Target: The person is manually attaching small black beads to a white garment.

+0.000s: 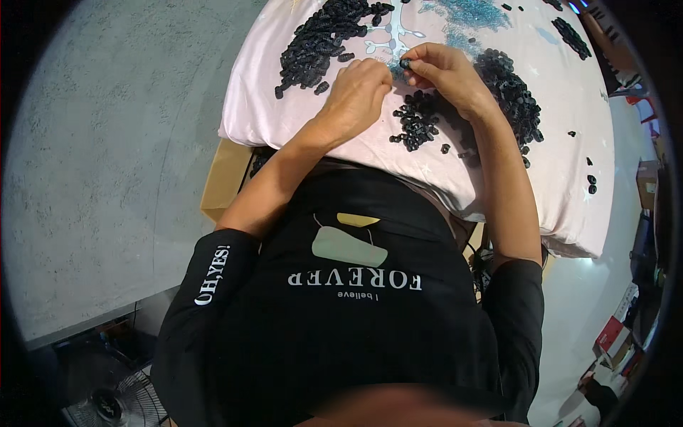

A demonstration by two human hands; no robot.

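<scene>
My right hand [445, 74] pinches a small black plastic part [405, 63] between thumb and fingertips. Close to its left is my left hand [358, 99], its fingers curled down; whether it grips anything is hidden. A large heap of ribbed black parts [315, 50] lies on the pink cloth [256, 101] beyond my left hand. Below my right hand is a smaller pile of black pieces [415, 125]. Another big pile of black parts [512, 96] spreads behind my right wrist. Tiny clear-blue pieces [475, 15] are scattered at the top, with some between the hands.
Several loose black pieces [592, 184] lie near the cloth's right side, and a long cluster of them [571, 38] is at the upper right. A cardboard box [227, 176] stands under the table's left edge. At the lower left is a fan [120, 403].
</scene>
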